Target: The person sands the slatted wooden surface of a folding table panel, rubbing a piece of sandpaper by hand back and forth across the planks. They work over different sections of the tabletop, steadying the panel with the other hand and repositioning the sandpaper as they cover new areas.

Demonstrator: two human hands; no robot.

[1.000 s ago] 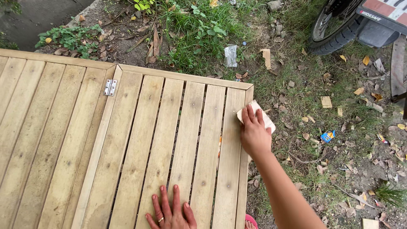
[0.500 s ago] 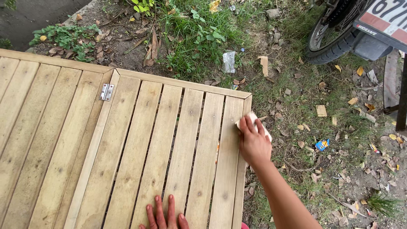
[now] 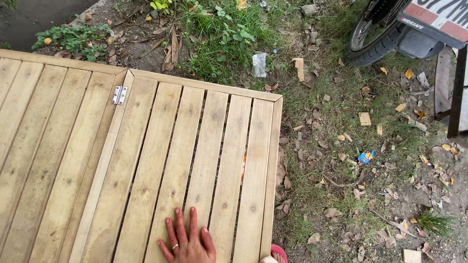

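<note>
At bottom centre, left hand lies flat, fingers spread, on pale slatted hinged wooden panel; right hand unseen.

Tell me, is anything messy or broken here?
The wooden slat panel looks whole, with the left hand resting flat on it. The mess is beside it: a clear plastic scrap, a blue wrapper and small wood offcuts lie scattered over the grass.

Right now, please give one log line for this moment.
left hand: flat on pale slatted wooden panel | right hand: out of view | metal hinge: untouched
</note>
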